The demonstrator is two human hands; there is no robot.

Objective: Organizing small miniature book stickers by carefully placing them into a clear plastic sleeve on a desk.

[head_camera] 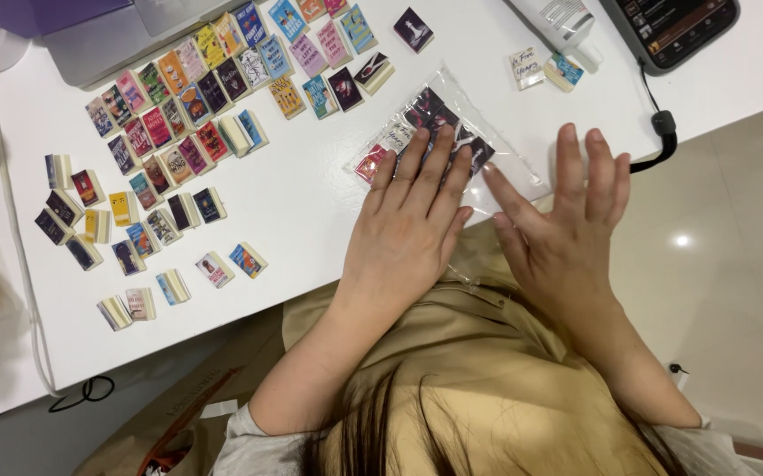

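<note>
A clear plastic bag (487, 132) holding several tiny books lies on the white table (311, 203) near its front edge. My left hand (412, 220) lies flat on the bag's near half, fingers together and pointing away from me. My right hand (566, 225) rests flat just right of it, fingers spread, with its index fingertip on the bag's right edge. Neither hand grips anything. Many miniature books (196, 115) with coloured covers are spread in rows over the table to the left.
Two more tiny books (542, 69) lie at the back right beside a white bottle (558, 18). A black device (681, 31) with a cable (659, 132) sits at the far right corner. A grey laptop (126, 35) is at the back left.
</note>
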